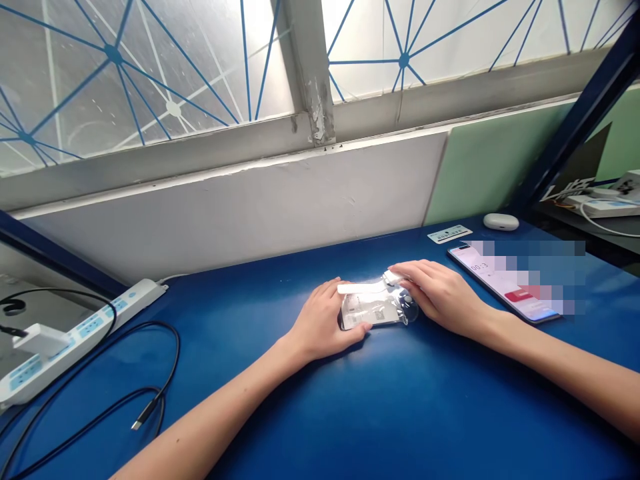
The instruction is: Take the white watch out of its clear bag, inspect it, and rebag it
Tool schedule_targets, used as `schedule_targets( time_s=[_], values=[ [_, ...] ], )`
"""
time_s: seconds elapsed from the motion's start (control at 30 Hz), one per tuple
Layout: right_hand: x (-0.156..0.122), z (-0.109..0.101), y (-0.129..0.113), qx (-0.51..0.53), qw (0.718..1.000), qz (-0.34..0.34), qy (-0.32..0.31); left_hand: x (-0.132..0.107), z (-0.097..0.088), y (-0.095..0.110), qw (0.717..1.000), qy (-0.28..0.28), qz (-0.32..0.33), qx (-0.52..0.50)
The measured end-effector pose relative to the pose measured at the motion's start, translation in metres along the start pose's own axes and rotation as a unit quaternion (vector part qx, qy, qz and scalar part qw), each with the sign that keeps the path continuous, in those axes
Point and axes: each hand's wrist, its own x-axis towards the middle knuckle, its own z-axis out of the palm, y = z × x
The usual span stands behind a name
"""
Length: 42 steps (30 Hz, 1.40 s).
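In the middle of the blue table lies a small clear plastic packet (373, 311) with a pale printed face and a crinkled, shiny right end. My left hand (323, 320) grips its left side, thumb along the near edge and fingers at the far edge. Along the packet's far edge runs a slim white strip (363, 288); its exact kind does not show. At the strip's right end, my right hand (440, 293) is closed on a small white piece (393, 277), partly hidden by the fingers. I cannot tell whether strip and piece are joined.
A lit phone (505, 283) lies right of my right hand, beyond it a card (450, 234) and a white earbud case (501, 222). At left are a white power strip (90, 333) with a plugged charger (43, 341) and a looped black cable (173, 360). A wall panel (250, 213) borders the table's back.
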Motion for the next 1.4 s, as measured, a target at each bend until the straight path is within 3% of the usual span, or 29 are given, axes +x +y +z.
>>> schedule_targets(
  time_s=[0.23,0.37,0.53,0.67,0.8,0.93,1.1,1.2,1.27,1.33,1.4],
  values=[
    [0.001,-0.003,0.0,0.006,1.0,0.01,0.019,0.001,-0.004,0.001,0.997,0.075,0.002,-0.016],
    [0.001,-0.003,-0.006,0.06,0.998,-0.031,0.004,0.002,-0.005,0.008,0.983,0.168,0.077,0.007],
    [-0.001,-0.004,-0.015,0.075,0.993,-0.085,0.025,0.001,-0.009,0.025,0.938,0.305,0.161,0.027],
    [-0.003,-0.004,-0.017,0.066,0.99,-0.117,0.037,0.0,-0.009,0.033,0.932,0.279,0.219,0.08],
    [-0.002,-0.006,-0.021,0.104,0.985,-0.12,0.073,0.002,-0.006,0.031,0.944,0.212,0.219,0.123],
    [-0.002,-0.008,-0.028,0.183,0.974,-0.085,0.104,0.004,-0.008,0.029,0.967,0.13,0.199,0.086],
    [-0.002,-0.013,-0.038,0.26,0.953,-0.023,0.153,0.005,-0.013,0.036,0.976,0.116,0.186,0.011],
    [0.01,-0.012,-0.043,0.35,0.926,0.049,0.134,0.004,-0.015,0.039,0.989,0.101,0.107,-0.017],
    [0.024,-0.008,-0.045,0.432,0.886,0.136,0.1,0.004,-0.014,0.042,0.994,0.087,0.046,-0.058],
    [0.041,-0.001,-0.046,0.537,0.805,0.235,0.091,0.005,-0.012,0.045,0.988,0.089,0.0,-0.128],
    [0.058,0.004,-0.045,0.616,0.734,0.275,0.079,0.007,-0.012,0.05,0.97,0.099,-0.031,-0.222]
  ],
)
